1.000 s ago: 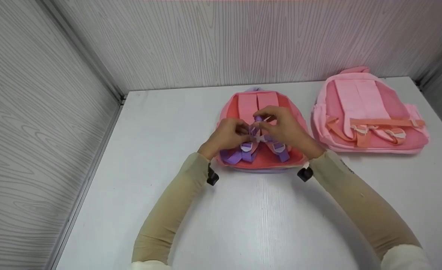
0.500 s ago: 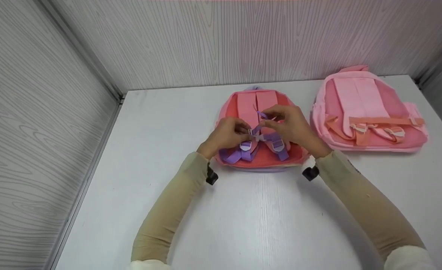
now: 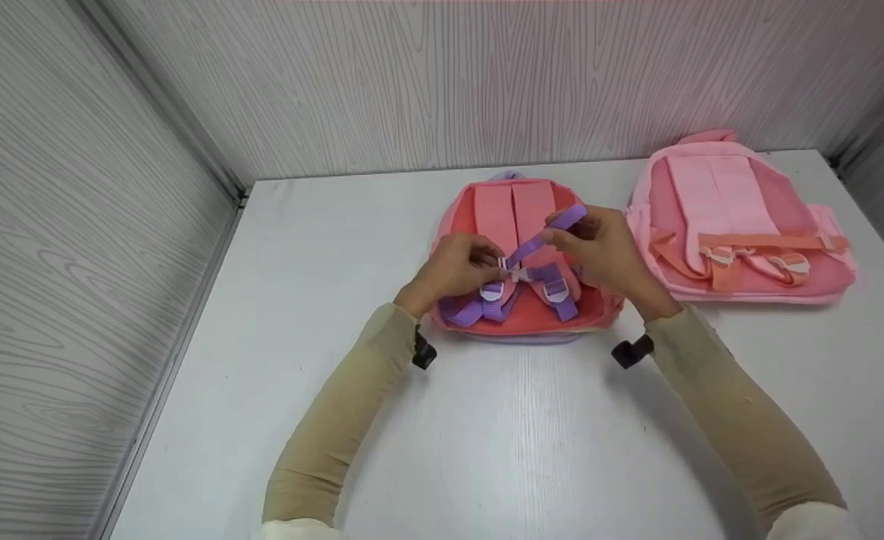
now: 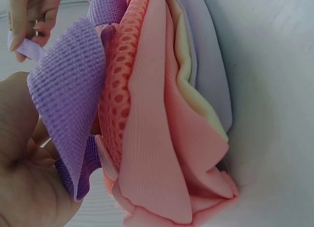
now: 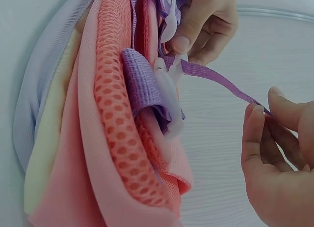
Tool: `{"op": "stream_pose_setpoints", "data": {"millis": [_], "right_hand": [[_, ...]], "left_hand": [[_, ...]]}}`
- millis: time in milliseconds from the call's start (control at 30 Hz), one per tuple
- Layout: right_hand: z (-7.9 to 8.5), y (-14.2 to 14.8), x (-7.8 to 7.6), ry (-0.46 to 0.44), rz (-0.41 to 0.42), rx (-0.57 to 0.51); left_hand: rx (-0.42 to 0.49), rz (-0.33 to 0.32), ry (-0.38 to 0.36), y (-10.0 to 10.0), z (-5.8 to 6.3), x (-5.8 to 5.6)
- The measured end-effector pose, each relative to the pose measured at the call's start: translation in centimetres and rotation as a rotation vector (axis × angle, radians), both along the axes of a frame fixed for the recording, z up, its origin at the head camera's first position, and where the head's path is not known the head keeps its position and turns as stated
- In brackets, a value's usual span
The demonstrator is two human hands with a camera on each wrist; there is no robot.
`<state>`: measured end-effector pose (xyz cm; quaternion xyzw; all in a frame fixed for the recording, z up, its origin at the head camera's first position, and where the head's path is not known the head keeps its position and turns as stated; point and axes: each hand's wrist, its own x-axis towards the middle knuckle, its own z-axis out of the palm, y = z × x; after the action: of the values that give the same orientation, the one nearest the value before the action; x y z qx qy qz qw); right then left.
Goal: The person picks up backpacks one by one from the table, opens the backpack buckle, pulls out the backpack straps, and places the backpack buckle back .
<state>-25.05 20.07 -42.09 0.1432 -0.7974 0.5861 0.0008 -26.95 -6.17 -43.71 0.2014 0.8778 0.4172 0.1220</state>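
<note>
A small coral-pink backpack [image 3: 494,202] lies on the table with its shoulder straps facing up. My left hand [image 3: 457,266] pinches the white plastic buckle [image 3: 518,274] that joins the purple webbing across the straps; its thumb and fingertip show at the buckle in the right wrist view. Between finger and thumb, my right hand [image 3: 603,244] holds the free end of a purple webbing strap [image 3: 530,246]. In the right wrist view this strap [image 5: 218,79] runs nearly straight from the buckle to the right fingertips. Purple webbing [image 4: 71,89] hangs close to the left palm.
A larger light-pink backpack [image 3: 720,195] with orange webbing lies to the right, close beside my right hand. The white table [image 3: 322,247] meets a wood-grain back wall [image 3: 442,90] and a left side wall [image 3: 52,262].
My right hand has moved right, away from the buckle, drawing out the purple strap end, which was bunched near the fingers before. The left hand has stayed at the buckle.
</note>
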Motion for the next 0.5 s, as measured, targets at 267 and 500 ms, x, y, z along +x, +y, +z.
{"op": "stream_pose_setpoints", "data": {"millis": [267,500], "right_hand": [[-0.8,1.8,0.1,-0.003,-0.063,-0.036],[-1.1,2.8,0.3,-0.050,-0.143,-0.048]], "left_hand": [[-0.020,-0.009,0.039,-0.1,0.2,0.1],[-0.013,-0.010,0.046,-0.1,0.2,0.1]]}}
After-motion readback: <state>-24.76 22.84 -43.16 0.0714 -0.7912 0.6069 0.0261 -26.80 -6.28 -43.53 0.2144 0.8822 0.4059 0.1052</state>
